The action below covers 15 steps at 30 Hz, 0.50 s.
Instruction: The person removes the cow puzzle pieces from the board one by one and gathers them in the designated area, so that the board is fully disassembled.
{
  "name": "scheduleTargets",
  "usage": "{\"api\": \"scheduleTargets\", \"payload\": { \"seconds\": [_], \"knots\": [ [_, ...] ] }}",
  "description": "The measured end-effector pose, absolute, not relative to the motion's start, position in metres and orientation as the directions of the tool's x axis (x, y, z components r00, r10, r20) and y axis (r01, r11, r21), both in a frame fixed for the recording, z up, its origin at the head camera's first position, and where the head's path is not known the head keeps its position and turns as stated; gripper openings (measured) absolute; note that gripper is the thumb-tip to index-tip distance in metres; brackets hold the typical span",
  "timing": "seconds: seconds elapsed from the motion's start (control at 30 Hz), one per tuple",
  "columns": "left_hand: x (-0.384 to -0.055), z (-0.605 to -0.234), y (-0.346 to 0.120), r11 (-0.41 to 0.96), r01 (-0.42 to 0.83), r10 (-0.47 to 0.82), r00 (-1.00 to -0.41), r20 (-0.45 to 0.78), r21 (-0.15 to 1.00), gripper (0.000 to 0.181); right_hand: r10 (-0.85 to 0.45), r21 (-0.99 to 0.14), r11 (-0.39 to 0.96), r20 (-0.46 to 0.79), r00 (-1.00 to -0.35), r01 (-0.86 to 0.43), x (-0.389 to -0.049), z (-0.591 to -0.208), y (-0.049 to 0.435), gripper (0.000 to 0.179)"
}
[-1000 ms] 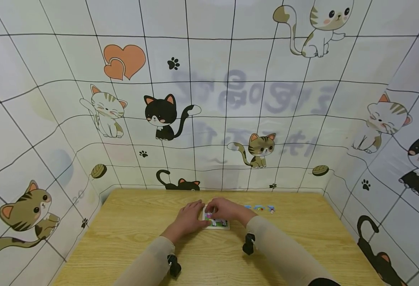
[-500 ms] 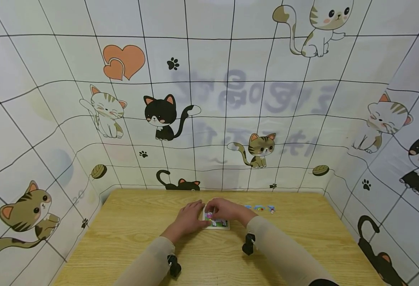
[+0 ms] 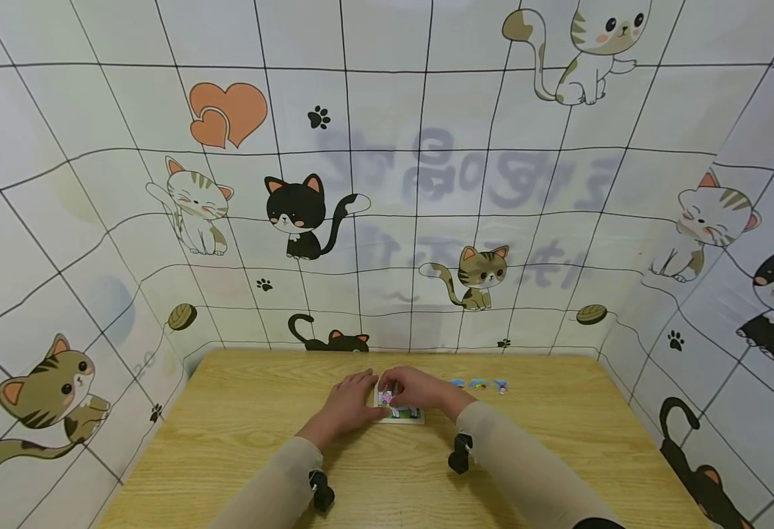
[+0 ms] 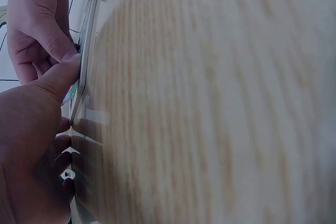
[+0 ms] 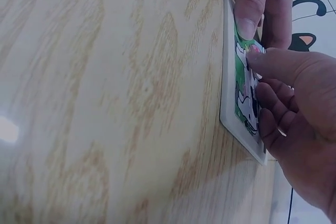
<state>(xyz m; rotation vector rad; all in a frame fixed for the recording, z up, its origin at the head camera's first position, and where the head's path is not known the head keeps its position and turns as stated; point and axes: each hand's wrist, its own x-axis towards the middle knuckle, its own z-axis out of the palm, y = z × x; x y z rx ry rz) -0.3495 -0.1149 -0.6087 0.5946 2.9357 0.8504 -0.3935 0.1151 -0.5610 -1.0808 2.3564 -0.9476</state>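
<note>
A small white-edged picture puzzle board (image 3: 416,421) lies flat on the table, showing a green and white cartoon picture. My left hand (image 3: 349,400) holds it at the left side; in the right wrist view the left thumb (image 5: 247,24) lies on the picture's edge. My right hand (image 3: 416,386) is over the board with curled fingers, its thumb and fingertips at a pinkish puzzle piece (image 3: 385,397). Part of that piece and the board's far half are hidden by the hands. In the left wrist view the board (image 4: 89,40) appears edge-on.
Several small colourful puzzle pieces (image 3: 478,384) lie in a row to the right of the board. The wooden table (image 3: 255,411) meets a cat-print curtain (image 3: 393,220) at its back and sides. A dark device (image 3: 458,451) hangs at each wrist.
</note>
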Motion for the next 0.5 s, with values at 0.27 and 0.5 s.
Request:
{"api": "scheduleTargets", "payload": {
  "seconds": [0.27,0.5],
  "knots": [
    [-0.345,-0.602,-0.113,0.794,0.339,0.363,-0.93,0.052,0.505,0.083,-0.772,-0.725,0.461,-0.044,-0.634,-0.511,-0.392,-0.562,0.116,0.027],
    [-0.34,-0.591,-0.111,0.811,0.34,0.366,-0.93,0.039,0.476,0.082,-0.777,-0.703,0.467,-0.036,-0.629,-0.536,-0.392,-0.563,0.116,0.029]
  ]
}}
